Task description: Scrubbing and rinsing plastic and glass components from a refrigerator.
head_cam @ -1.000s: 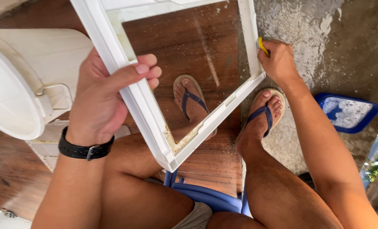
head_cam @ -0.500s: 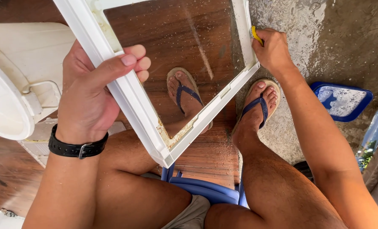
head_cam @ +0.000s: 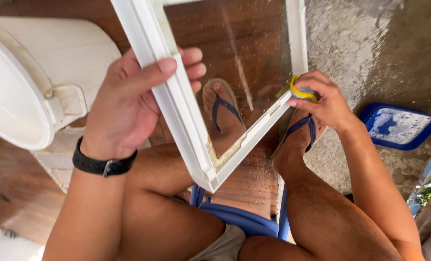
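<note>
A white-framed glass panel [head_cam: 186,113] is held tilted above my knees, its lower corner pointing down toward the blue stool. My left hand [head_cam: 133,104] grips the frame's left rail, thumb on top and fingers behind the glass; a black watch sits on that wrist. My right hand [head_cam: 322,101] is shut on a yellow scrubbing sponge [head_cam: 300,91], pressed against the frame's right corner. Soap specks and grime cover the glass and the inner edge of the lower corner.
A white plastic bucket [head_cam: 36,77] lies at the left on the wooden floor. A blue tray with foamy water [head_cam: 399,126] sits on wet concrete at the right. My feet wear blue flip-flops [head_cam: 225,108]. I sit on a blue stool [head_cam: 239,217].
My right hand has moved with the sponge down along the right rail to the frame's right corner. The panel has shifted slightly right; my left hand keeps its grip.
</note>
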